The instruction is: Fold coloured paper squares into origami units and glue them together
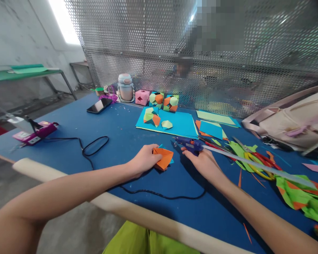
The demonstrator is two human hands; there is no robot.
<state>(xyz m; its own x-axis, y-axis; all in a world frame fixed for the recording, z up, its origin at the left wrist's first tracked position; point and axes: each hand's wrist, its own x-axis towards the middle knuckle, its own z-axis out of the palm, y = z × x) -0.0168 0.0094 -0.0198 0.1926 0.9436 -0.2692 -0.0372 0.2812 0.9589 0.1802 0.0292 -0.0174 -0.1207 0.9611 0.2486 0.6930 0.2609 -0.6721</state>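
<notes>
My left hand point(146, 158) is closed on a folded orange paper piece point(164, 158) with blue paper showing behind its edges. To its right, my right hand point(198, 158) is wrapped round a dark blue glue gun point(188, 144), its nozzle pointing left towards the paper but apart from it. A long clear glue stick point(243, 160) runs from the back of the gun to the right. Beyond both hands, a green and orange folded shape point(152, 117) and a small pale green piece point(166, 125) rest on blue sheets point(182, 123).
Folded paper cubes point(156, 100), a pink cube point(142, 97) and a bottle point(125, 88) stand at the back. A phone point(99, 105) and power strip point(35, 133) lie left. Scissors point(257, 164), paper scraps point(299, 194) and a bag point(294, 113) are right. A black cord point(159, 193) crosses the table.
</notes>
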